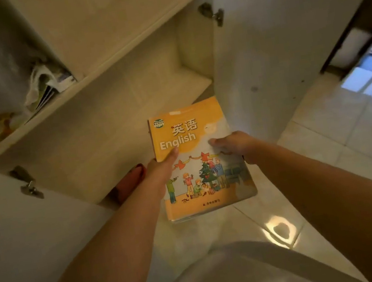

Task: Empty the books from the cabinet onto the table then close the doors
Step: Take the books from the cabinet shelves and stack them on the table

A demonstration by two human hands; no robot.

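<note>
Before the open cabinet [112, 118], both hands hold an orange English textbook [198, 163] above the tiled floor [343, 144]. Left hand [160, 169] grips its left edge, thumb on the cover; right hand [235, 145] grips its right edge, fingers [215, 141] curled over. Both doors stand open beside the cabinet.

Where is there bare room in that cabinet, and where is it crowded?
The lower shelf, between the two open doors, lies bare behind the English book. The compartment upper left is crammed with papers and bags.
</note>
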